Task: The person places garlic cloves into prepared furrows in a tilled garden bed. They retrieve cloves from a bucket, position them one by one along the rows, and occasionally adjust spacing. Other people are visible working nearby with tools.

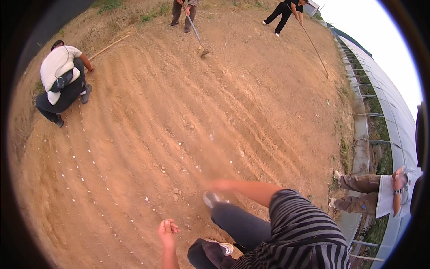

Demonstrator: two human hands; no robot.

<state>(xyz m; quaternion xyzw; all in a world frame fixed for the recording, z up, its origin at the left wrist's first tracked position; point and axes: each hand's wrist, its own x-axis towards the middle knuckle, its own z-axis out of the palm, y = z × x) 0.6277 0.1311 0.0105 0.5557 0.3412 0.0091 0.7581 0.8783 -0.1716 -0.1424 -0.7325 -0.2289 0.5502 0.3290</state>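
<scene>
My left hand [168, 229] is raised over the brown soil [134, 188] at the bottom centre, palm partly up, with thumb and fingers curled close together. Whether something small lies between the fingertips cannot be told. My right hand [219, 185] reaches out low over the soil beside my shoe [211, 199]; it is blurred, and its fingers and any contents cannot be made out. Small white pieces [146, 199] lie in rows along shallow furrows, mostly to the left. A few more, such as one white piece [180, 143], are scattered ahead of my right hand.
A co-worker in a white top [60, 70] squats at upper left near a long wooden pole [109, 47]. At the top, one person works with a hoe [195, 28], another with a long-handled tool [314, 50]. Someone stands at right [364, 195] beside a plastic-covered greenhouse [386, 90].
</scene>
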